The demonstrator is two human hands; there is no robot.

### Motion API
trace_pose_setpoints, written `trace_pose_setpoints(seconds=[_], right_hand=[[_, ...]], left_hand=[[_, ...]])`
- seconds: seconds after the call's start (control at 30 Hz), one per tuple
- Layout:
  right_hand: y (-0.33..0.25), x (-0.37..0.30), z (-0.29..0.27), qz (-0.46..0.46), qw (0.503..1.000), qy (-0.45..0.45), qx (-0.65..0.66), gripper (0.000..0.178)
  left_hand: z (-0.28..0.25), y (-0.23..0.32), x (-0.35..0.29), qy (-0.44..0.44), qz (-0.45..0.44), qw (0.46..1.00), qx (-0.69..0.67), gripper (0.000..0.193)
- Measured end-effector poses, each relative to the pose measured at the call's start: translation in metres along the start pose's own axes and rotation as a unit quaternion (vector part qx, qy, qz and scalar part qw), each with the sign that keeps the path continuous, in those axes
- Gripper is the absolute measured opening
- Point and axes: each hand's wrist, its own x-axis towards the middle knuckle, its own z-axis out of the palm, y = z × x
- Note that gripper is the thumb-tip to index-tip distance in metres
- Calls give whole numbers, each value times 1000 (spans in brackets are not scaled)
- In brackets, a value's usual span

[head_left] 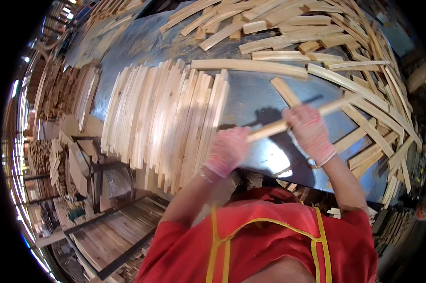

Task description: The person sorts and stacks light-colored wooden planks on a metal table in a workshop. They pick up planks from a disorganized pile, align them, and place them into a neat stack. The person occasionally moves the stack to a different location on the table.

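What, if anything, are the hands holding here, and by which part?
A wooden strip: the left hand grips it at or near its left end, the right hand partway along, with the other end extending beyond.

Workshop-like room, dim toward right edge. Wide metal table [147, 49], blue-grey top with brownish patches, harsh glare [275, 159] near front edge. Far left, bright slits of light [15, 88] down room's side; small bright spots higher up. Tall stacks of wood [62, 92] beyond table's left side, smaller pile [39, 154] nearer. Dark metal stand [98, 188] below. Lower left, dark-rimmed frame [128, 253] around flat boards [114, 230].
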Motion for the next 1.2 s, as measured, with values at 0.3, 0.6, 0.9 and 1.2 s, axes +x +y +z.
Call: trace_pose_setpoints(seconds=[0.3, 0.6, 0.9, 1.2], right_hand=[[98, -87, 108, 430, 883, -148, 113, 90], [-80, -2, 144, 438, 800, -107, 395, 86], [-177, 66, 151, 309, 815, -322, 370, 79], [-69, 147, 147, 181, 889, -222, 358, 46]], left_hand=[[42, -167, -160, 100, -358, 928, 30, 51], [44, -66, -146, 100, -44, 994, -16, 59], [64, -112, -181, 80, -127, 989, -1, 57], [75, -107, -82, 71, -85, 994, 4, 58]])
